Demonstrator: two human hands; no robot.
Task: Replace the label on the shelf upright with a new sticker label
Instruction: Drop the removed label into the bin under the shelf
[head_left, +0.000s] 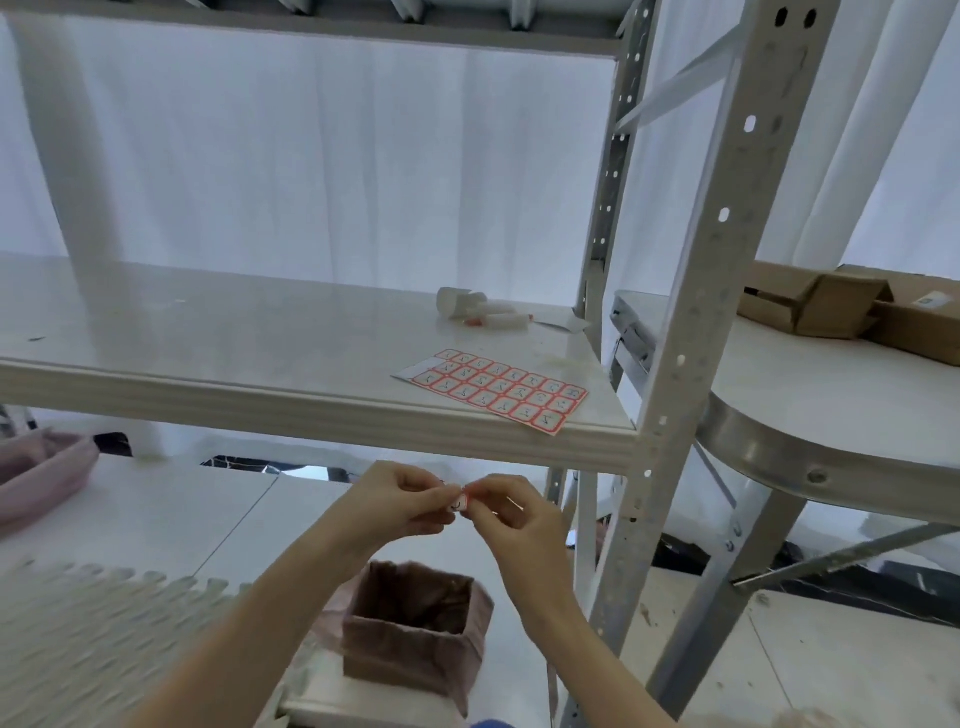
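Note:
A small red-bordered white sticker label (459, 502) is pinched between the fingertips of my left hand (402, 499) and my right hand (506, 512), just below the front edge of the shelf board (260, 400). On the board's right end lies a sticker sheet (496, 389) with several red-bordered labels. The grey perforated shelf upright (696, 322) rises to the right of my hands; I see no label on its visible face.
A brown bin lined with a plastic bag (415, 629) stands on the lower surface under my hands. White tubes and a cap (480, 309) lie at the shelf's back right. Cardboard boxes (852, 306) rest on a round metal-rimmed table (810, 457) to the right.

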